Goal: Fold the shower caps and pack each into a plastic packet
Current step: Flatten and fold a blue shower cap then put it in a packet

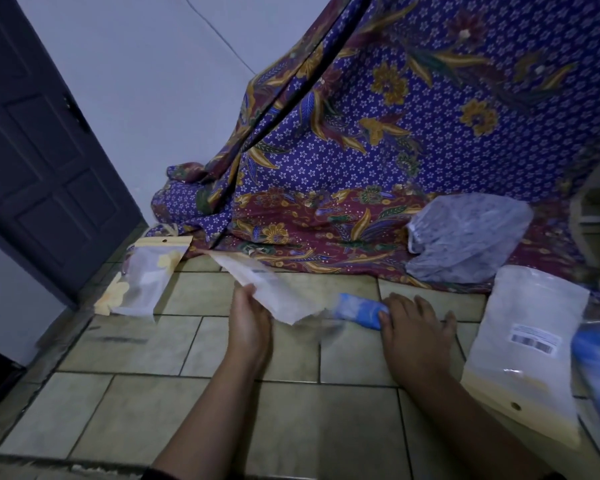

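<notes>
Packing step in hand, by the look of it: folded blue shower cap [359, 310] pinched at the fingertips of the right hand [414, 336], aimed at the ragged open mouth of a plastic packet [271, 289] gripped along its edge by the left hand [248, 320]. Cap just beside the mouth, not yet inside. Next: spreading the opening, then sliding the cap in without unfolding. Blurred through motion.
</notes>
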